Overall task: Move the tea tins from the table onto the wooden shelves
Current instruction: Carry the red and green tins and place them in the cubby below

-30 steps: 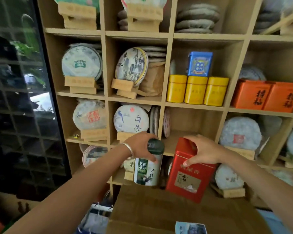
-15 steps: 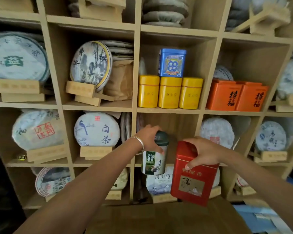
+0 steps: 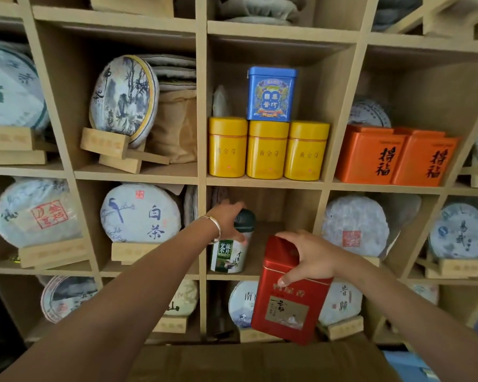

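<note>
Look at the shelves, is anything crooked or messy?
Mostly tidy. The red tin is tilted, but the right hand grips it in the air, not yet shelved. The blue tin sits stacked on the yellow tins. The left hand holds the green tin upright on the shelf.

The left hand (image 3: 226, 223), gripping the green-lidded round tin (image 3: 231, 244) by its top, has carried it from in front of the wooden shelves (image 3: 202, 177) into the compartment directly ahead; the tin now appears to stand upright on that shelf board. The right hand (image 3: 312, 257) has brought the red tin (image 3: 289, 292) closer to the same compartment, below and right of the left hand. The camera view has moved nearer the shelves.
</note>
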A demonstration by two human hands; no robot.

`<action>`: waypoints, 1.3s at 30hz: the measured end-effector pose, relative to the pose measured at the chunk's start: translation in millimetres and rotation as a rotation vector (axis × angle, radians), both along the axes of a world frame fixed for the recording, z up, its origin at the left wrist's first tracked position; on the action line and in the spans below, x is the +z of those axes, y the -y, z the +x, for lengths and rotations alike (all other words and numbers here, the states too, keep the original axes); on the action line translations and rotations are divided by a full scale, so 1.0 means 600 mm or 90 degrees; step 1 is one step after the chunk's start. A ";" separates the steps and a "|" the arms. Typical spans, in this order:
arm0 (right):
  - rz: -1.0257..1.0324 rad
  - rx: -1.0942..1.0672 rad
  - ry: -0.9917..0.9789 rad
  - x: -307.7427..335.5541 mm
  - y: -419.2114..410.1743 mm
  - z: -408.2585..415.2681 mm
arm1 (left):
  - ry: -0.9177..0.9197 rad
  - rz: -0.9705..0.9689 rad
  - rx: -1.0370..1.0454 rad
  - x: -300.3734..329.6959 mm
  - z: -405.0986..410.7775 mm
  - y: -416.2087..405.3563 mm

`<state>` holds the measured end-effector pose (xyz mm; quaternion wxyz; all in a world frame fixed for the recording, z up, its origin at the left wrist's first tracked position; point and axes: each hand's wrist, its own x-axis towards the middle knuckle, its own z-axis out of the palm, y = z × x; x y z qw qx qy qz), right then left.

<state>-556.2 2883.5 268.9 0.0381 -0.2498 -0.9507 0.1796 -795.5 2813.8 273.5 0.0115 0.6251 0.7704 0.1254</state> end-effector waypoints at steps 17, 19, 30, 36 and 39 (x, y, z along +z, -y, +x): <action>0.018 0.027 0.008 0.032 -0.034 -0.020 | -0.044 -0.116 0.047 -0.002 -0.013 -0.034; 0.010 0.031 0.007 0.049 -0.035 -0.028 | -0.051 -0.131 0.041 0.001 -0.013 -0.036; 0.103 0.003 0.073 0.092 -0.062 -0.091 | -0.094 -0.083 0.007 -0.006 -0.017 -0.034; 0.100 -0.025 0.132 0.075 -0.094 -0.120 | -0.110 -0.076 -0.027 -0.009 -0.018 -0.028; 0.078 -0.017 0.132 0.069 -0.108 -0.128 | -0.123 -0.073 -0.031 -0.013 -0.020 -0.027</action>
